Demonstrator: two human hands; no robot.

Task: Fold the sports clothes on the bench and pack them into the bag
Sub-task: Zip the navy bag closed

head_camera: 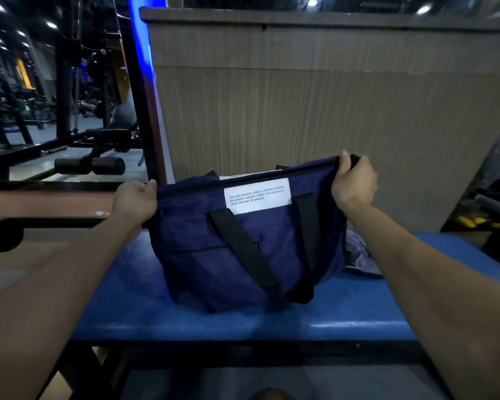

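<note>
Two hands are being held at the top corners of the navy bag (243, 249), which is standing upright in the middle of the blue worktop (185, 321). The left hand (134, 202) is clenched in a grip on the bag's top left corner, and the right hand (354, 183) is grasping the top right corner, with the thumb raised above the edge. The top edge of the bag is being stretched between them, and the zip line looks drawn closed, though this cannot be told for certain. A white label (257, 196) with dark print is being shown on the near face of the bag, and a black strap handle (243, 252) is hanging down below it. Just right of the bag, a crumpled grey garment (360, 255) is lying on the worktop, partly hidden behind the right forearm. Behind the bag a brown wood-grain panel (315, 96) is standing close, closing off the far side. Left of the bag a mirror (55, 90) is reflecting dark gym machines. Right of the bag, beyond the worktop's end, yellow-marked equipment (488, 223) is lying low.
</note>
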